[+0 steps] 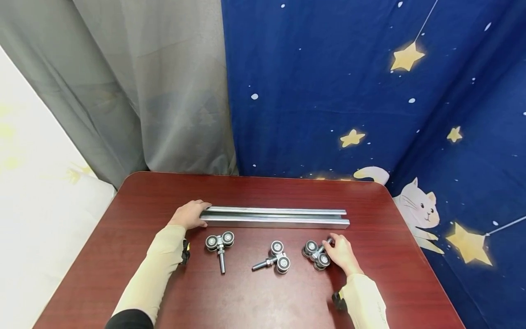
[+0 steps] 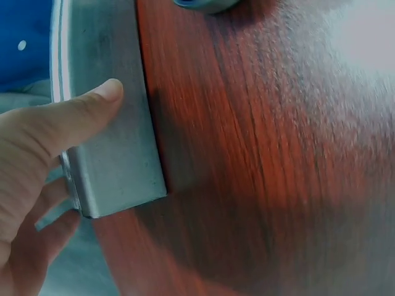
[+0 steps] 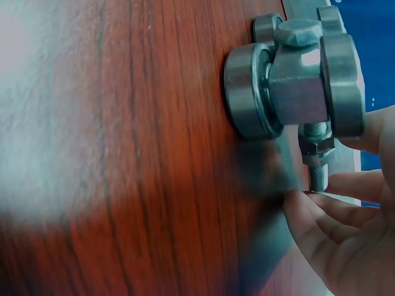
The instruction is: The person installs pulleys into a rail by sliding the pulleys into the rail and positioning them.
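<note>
A long silver metal track (image 1: 275,224), a channel with a slot along its top, lies crosswise on the table. My left hand (image 1: 190,214) grips its left end; in the left wrist view the thumb (image 2: 108,91) lies on the track's front face (image 2: 120,154), the other fingers behind it. My right hand (image 1: 343,253) pinches the threaded bolt of a roller trolley (image 1: 322,261) in front of the track's right end. The right wrist view shows this trolley's wheels (image 3: 250,92) and its bolt (image 3: 318,177) between thumb and fingers.
Two more roller trolleys lie in front of the track: one at left (image 1: 222,260) with its bolt toward me, one in the middle (image 1: 282,264) with its bolt to the left. The red-brown table (image 1: 246,187) ends at curtains (image 1: 308,114) behind.
</note>
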